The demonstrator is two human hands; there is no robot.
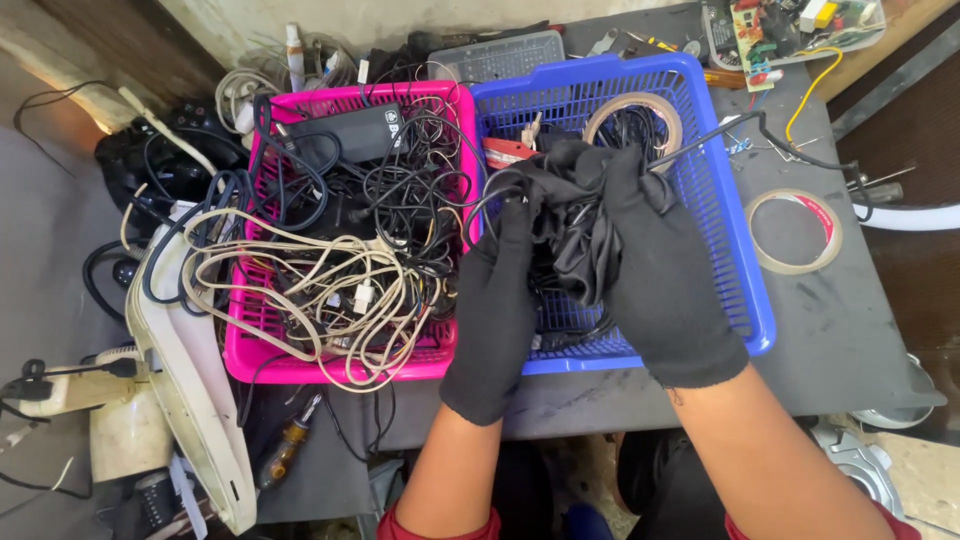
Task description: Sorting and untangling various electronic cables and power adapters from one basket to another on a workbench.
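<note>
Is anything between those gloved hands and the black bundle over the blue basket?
Nothing visible. The left hand and right hand, both in black gloves, already grip the bundle of black cloth and cables directly above the blue plastic basket. A tan tape roll lies behind it.

Both hands wear black knit gloves: left hand, right hand. Black cloth bunched between them, plain, no pattern. Blue plastic basket, grid-mesh walls. Pink plastic basket, same mesh pattern. Cream-white cables tangled with black cables in the pink one. Black power adapter. Tape roll tan with a red-and-white inner ring. Table top dark grey, scuffed. Screwdriver handle amber and black, probably. Circuit board green, yellow wire trailing.
</note>
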